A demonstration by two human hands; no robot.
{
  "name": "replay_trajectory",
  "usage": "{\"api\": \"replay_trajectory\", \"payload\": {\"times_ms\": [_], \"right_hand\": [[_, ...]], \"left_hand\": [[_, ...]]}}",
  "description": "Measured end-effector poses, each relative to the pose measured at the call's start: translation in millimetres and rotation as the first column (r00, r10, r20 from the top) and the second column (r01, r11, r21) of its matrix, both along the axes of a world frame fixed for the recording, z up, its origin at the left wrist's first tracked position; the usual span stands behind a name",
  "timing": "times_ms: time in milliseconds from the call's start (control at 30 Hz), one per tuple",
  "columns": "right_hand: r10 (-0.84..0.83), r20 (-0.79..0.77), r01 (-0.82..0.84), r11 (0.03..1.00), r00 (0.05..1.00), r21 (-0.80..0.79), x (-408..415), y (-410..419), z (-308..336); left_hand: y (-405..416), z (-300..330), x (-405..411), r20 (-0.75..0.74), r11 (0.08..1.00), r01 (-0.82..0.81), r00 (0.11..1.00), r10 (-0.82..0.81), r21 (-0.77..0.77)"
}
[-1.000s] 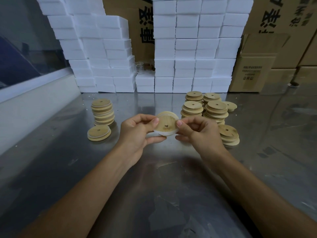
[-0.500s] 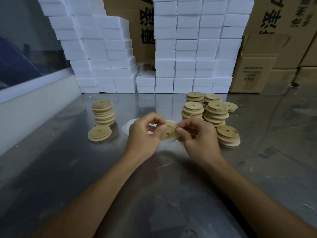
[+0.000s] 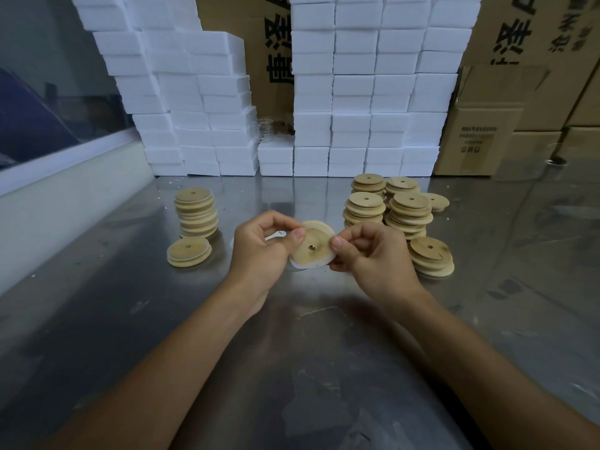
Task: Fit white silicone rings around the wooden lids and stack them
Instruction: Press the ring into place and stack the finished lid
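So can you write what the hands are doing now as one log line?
step: fitting ring | left hand: holds lid | right hand: pinches ring at lid edge | done stack: left

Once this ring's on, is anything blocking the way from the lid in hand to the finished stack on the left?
Nothing visible does. The lid is held by the left hand and right hand. Only bare table shows toward the ringed stack; a single ringed lid lies in front of it.

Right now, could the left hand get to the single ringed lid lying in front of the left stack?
Probably yes: nothing lies between the left hand and that single lid, but the hand grips the held lid and must let go first.
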State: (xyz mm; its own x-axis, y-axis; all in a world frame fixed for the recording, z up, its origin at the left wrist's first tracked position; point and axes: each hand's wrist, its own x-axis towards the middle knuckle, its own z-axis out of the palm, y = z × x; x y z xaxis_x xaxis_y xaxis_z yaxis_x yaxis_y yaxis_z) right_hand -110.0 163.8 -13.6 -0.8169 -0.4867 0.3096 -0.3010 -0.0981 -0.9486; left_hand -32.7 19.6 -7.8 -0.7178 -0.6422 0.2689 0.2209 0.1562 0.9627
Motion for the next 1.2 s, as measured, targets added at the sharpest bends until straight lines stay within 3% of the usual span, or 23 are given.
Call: {"api": "replay_trajectory", "payload": {"times_ms": [233, 300, 367, 467, 633, 800, 1033, 1200], "right_hand": [[0.007, 0.01, -0.007, 1.0, 1.0, -0.011, 1.3, -2.6, -2.8], [-0.029, -0.039, 0.029, 1.0, 0.999, 0.007, -0.5, -3.0, -4.8], [-0.095, -0.165, 0.104, 0.993, 0.982, 0.049, -2.4, -2.0, -7.0], [-0.125, -0.405, 0.183, 0.977, 0.906, 0.106, -2.6, 1.4, -7.6], [-0.07, -0.547, 0.19, 0.968, 0.834, 0.166, 0.6, 3.5, -3.5], [-0.041, -0.509, 0.168, 0.964, 0.859, 0.205, 1.6, 2.1, -2.7], [-0.015, -0.361, 0.098, 0.972, 0.932, 0.212, -4.3, 3.9, -2.8], [0.015, -0.326, 0.058, 0.975, 0.945, 0.214, -7.4, 5.8, -3.1]], "left_hand": [[-0.4, -1.3, -0.4, -0.027, 0.989, 0.013, 1.0, -0.009, 0.147], [-1.3, -2.5, -0.3, -0.019, 1.0, 0.001, 1.0, -0.001, 0.027], [-3.8, -3.0, 0.5, 0.008, 0.981, 0.026, 1.0, -0.025, -0.193], [-8.2, -5.9, -0.8, 0.128, 0.871, 0.122, 0.989, -0.069, -0.475], [-11.6, -11.1, -1.1, 0.197, 0.787, 0.143, 0.98, -0.028, -0.6], [-10.2, -11.8, -1.9, 0.151, 0.805, 0.107, 0.988, -0.021, -0.584], [-14.6, -7.4, 1.8, 0.19, 0.788, 0.183, 0.978, -0.085, -0.588], [-18.0, -11.4, 0.4, 0.177, 0.825, 0.199, 0.977, -0.122, -0.53]]}}
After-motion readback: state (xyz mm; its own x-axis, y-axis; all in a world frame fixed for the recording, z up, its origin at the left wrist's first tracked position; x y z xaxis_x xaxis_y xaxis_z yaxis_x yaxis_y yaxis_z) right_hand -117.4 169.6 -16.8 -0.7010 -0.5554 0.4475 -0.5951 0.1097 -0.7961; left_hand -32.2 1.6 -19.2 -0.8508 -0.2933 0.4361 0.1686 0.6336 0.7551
